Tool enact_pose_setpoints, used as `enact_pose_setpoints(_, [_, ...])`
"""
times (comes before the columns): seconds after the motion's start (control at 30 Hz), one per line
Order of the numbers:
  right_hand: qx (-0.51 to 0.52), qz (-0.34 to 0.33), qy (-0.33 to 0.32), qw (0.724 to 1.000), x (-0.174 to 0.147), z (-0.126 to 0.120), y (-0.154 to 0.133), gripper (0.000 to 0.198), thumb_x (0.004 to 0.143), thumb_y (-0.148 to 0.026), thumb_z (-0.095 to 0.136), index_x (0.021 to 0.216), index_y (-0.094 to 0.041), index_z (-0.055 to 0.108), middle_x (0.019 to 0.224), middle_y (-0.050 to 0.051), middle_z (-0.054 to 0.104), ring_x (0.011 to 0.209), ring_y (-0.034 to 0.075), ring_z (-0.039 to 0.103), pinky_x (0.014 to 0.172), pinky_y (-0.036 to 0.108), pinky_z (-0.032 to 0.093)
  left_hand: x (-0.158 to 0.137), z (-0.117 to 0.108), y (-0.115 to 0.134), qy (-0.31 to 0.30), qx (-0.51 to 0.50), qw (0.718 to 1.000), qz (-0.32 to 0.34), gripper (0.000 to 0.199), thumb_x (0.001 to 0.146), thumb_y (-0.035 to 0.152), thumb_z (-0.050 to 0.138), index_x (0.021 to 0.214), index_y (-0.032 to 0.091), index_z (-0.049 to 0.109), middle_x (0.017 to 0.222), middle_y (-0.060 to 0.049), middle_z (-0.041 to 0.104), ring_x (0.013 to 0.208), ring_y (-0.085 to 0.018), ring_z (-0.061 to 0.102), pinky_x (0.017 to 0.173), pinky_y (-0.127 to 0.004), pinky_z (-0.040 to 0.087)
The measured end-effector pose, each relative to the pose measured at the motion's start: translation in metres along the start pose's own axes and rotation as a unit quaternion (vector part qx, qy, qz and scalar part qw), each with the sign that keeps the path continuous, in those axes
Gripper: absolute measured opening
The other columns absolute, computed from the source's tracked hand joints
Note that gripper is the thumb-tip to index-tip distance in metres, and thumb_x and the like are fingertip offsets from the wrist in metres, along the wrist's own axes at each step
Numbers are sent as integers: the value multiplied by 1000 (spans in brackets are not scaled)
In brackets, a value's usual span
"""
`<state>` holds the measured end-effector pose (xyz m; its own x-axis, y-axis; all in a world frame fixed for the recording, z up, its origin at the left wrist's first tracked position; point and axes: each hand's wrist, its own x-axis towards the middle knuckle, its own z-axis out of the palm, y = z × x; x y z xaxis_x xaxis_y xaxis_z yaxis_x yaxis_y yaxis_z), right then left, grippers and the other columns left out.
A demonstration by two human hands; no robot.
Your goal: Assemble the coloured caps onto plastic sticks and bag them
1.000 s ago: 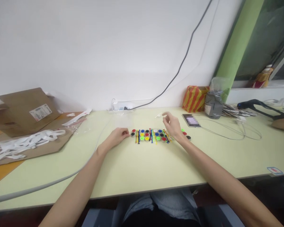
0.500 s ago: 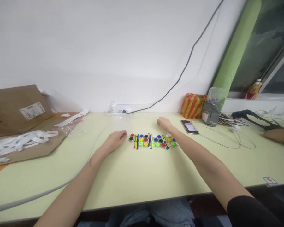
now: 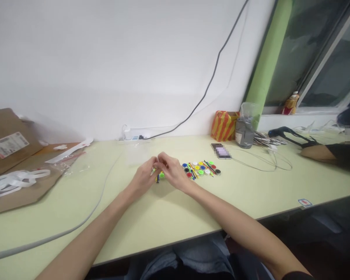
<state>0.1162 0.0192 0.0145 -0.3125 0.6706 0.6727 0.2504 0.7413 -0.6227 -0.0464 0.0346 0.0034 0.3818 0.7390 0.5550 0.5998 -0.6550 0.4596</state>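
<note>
Small round pieces with coloured tops (image 3: pixel 202 168) lie in rows on the pale table, with thin coloured plastic sticks (image 3: pixel 192 171) between them. Over the left end of these rows, my left hand (image 3: pixel 146 173) and my right hand (image 3: pixel 172 169) meet, fingertips pinched together. Whatever is between the fingers is too small or too hidden to name. A green-topped round piece (image 3: pixel 162 175) and a dark blue stick (image 3: pixel 158 179) show just below the hands. The hands cover other pieces at that end.
A phone (image 3: pixel 221 151) with a cable lies behind and right. Further back stand a striped bag (image 3: pixel 225 125) and a grey container (image 3: pixel 244 132). Brown paper packaging (image 3: pixel 6 144) and white straps (image 3: pixel 16 181) are at left. Another person's arm (image 3: pixel 317 151) rests at far right.
My right hand has come left from beyond the right end of the rows to meet my left hand, which now overlaps the left end. The camera view has turned slightly right.
</note>
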Motion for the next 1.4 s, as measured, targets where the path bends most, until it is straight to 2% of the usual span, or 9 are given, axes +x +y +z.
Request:
enact_pose_setpoints(0.2, [159,54,-24,986,-2,-11,9,27,96,-44,51,83,-22,43,72,-4,43,63,11,42,58,23,37,0,-2,7,-25,47,998,43,22,97,42,47,87,22,44,78,1,53,69,-16,50,64,-28,38])
enact_pose_setpoints(0.37, [315,122,-98,936,2,-15,17,40,90,-59,59,85,-24,41,68,-6,45,50,9,40,45,21,35,-2,-2,10,-53,62,995,55,24,102,39,38,85,22,42,74,1,52,65,-16,47,64,-28,36])
enact_pose_setpoints(0.53, [416,171,-154,880,0,-18,26,41,86,-58,67,87,-23,44,67,-6,49,50,8,40,46,20,38,-3,2,16,-62,32,997,45,23,101,36,38,89,20,49,76,0,60,64,-14,52,62,-27,39])
enact_pose_setpoints(0.7, [465,196,-141,852,-2,-13,27,43,82,-57,71,88,-24,45,75,-5,56,51,7,45,46,19,40,-2,8,10,-5,92,994,63,25,99,37,41,86,20,53,72,-1,59,64,-15,53,62,-27,39])
enact_pose_setpoints(0.9, [384,202,-14,901,-2,-10,32,44,77,-58,74,89,-24,48,64,-7,55,47,8,48,45,20,42,0,3,-4,87,72,991,66,26,103,35,39,118,22,56,92,-3,59,82,-16,58,76,-28,44])
enact_pose_setpoints(1.0, [365,217,-24,905,-5,-14,34,44,77,-59,73,88,-23,49,72,-3,63,49,9,52,45,20,43,0,0,-8,94,52,993,47,21,102,36,42,111,22,56,90,-2,58,81,-15,58,76,-27,44])
enact_pose_setpoints(1.13, [273,222,-30,935,-2,-17,35,42,80,-60,66,80,-20,55,70,0,63,52,11,54,45,21,40,2,-6,-15,104,92,990,-12,20,102,37,42,113,22,50,81,1,59,74,-16,57,72,-27,42])
enact_pose_setpoints(1.3, [-5,230,-59,971,24,1,41,41,88,-44,56,56,-17,53,50,-2,50,48,10,45,51,22,34,2,-19,-33,81,128,984,-88,21,101,42,41,109,24,47,73,4,57,65,-16,56,64,-27,37])
enact_pose_setpoints(1.4, [-213,222,-91,947,42,18,41,32,83,-29,55,54,-17,55,56,4,59,55,13,52,54,25,32,2,-22,-44,100,145,980,-94,18,99,38,45,109,23,47,79,1,60,72,-17,59,66,-27,39])
